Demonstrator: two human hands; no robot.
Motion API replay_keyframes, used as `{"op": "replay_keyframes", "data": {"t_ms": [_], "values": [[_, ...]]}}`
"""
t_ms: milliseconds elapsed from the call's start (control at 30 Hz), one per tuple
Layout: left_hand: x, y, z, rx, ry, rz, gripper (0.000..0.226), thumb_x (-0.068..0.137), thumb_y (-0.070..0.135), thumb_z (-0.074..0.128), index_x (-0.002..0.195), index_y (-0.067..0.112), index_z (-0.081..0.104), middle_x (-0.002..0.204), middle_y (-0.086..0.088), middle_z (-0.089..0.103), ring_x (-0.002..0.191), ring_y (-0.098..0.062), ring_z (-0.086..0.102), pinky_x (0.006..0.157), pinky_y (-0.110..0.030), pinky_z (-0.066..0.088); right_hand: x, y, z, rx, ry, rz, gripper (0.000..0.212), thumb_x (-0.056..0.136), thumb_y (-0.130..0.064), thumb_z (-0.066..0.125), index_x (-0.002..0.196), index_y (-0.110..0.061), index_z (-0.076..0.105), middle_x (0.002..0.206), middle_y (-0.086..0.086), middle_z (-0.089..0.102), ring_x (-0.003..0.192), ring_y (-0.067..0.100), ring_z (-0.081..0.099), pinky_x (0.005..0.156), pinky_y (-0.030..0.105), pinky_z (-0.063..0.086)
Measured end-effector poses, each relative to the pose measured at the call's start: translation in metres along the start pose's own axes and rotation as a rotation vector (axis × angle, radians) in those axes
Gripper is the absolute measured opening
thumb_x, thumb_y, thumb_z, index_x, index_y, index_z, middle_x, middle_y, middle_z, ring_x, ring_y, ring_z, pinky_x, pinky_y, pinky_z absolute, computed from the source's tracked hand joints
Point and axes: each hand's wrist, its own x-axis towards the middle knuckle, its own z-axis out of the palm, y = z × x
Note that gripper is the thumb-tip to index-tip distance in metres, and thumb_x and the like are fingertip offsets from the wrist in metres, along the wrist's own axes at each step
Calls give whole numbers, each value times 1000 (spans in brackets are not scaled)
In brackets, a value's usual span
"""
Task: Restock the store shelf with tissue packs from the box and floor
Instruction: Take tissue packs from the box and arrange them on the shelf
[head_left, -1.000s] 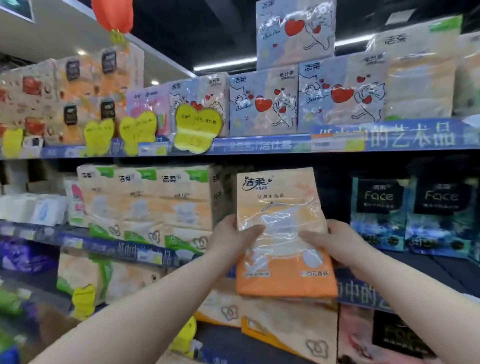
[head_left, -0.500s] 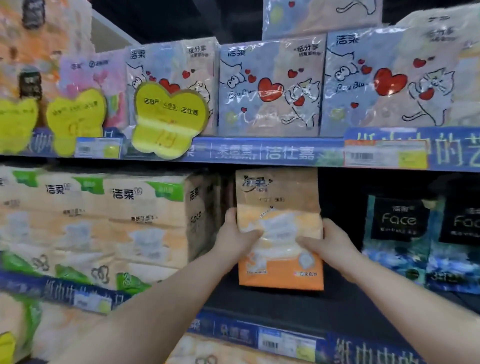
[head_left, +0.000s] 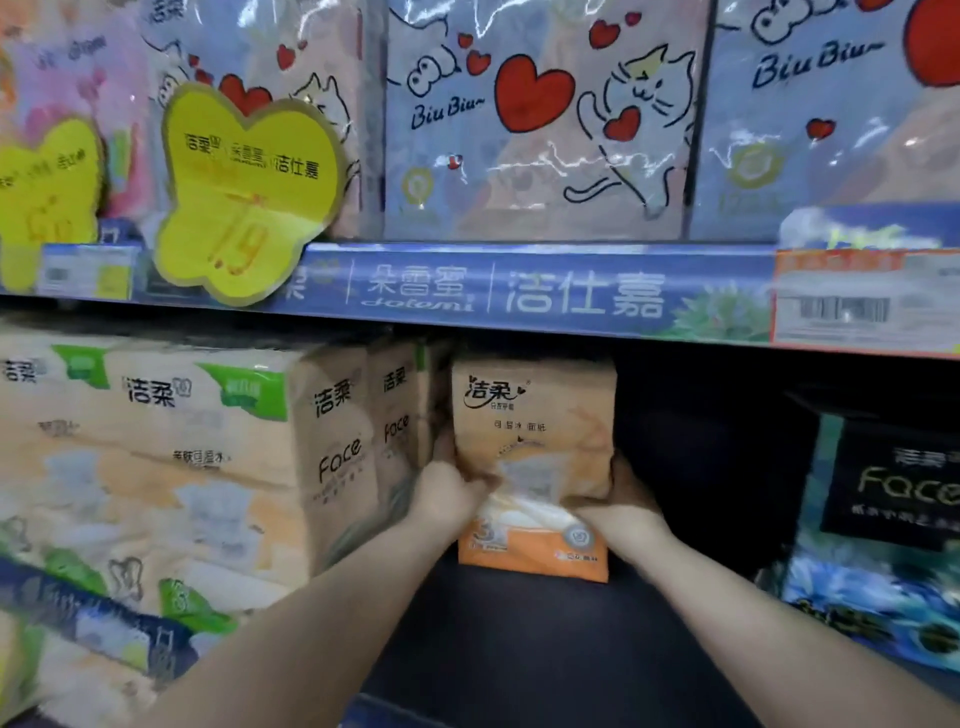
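An orange tissue pack (head_left: 530, 410) stands upright deep on the dark middle shelf (head_left: 519, 639), its bottom edge resting on the shelf board. My left hand (head_left: 447, 491) grips its left side and my right hand (head_left: 623, 506) grips its lower right side. The pack stands right beside the cream and green Face tissue packs (head_left: 332, 447) on its left. Dark empty space lies to its right.
Blue cat-and-heart tissue packs (head_left: 540, 119) fill the shelf above, behind a blue price rail (head_left: 519, 291). Yellow butterfly price tags (head_left: 244, 192) hang at the upper left. Dark blue Face packs (head_left: 883, 519) stand at the right of the middle shelf.
Both hands have carried the orange pack from in front of the shelf forward into the gap, far back under the upper shelf. The view has moved closer.
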Motion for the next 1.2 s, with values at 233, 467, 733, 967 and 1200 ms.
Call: {"op": "replay_keyframes", "data": {"t_ms": [233, 467, 733, 967, 1200], "values": [[3, 2, 3, 81, 113, -14, 61, 80, 0, 58, 137, 5, 38, 102, -17, 62, 101, -38, 61, 79, -38, 51, 22, 8, 23, 42, 29, 34, 73, 76, -22, 73, 139, -24, 35, 126, 3, 57, 111, 26, 58, 94, 40, 49], [0, -4, 0, 281, 131, 74, 64, 78, 8, 58, 138, 22, 40, 144, -14, 30, 129, -36, 39, 107, -39, 38, 33, 14, 30, 87, 13, 6, 71, 76, -16, 74, 137, -21, 39, 123, 5, 60, 110, 26, 59, 95, 43, 50], [1, -10, -4, 322, 70, 18, 70, 80, 19, 66, 141, 26, 32, 137, -16, 35, 126, -35, 44, 105, -36, 40, 32, 18, 19, 214, -114, 7, 73, 77, -4, 72, 138, -26, 39, 115, -2, 61, 101, 18, 60, 85, 32, 50], [-3, -19, -2, 352, 16, -27, 62, 85, 23, 62, 141, 21, 36, 133, -11, 33, 125, -31, 44, 107, -31, 35, 33, 15, 23, 133, -106, 33, 78, 76, -6, 71, 142, -27, 34, 126, 4, 60, 107, 22, 60, 93, 37, 51], [-12, -13, -6, 374, -2, -16, 58, 85, 26, 62, 138, 16, 41, 135, -10, 34, 128, -29, 42, 108, -31, 35, 18, -2, 5, -16, -95, 41, 88, 76, -13, 74, 146, -26, 22, 138, 4, 49, 121, 23, 52, 95, 33, 47]]}}
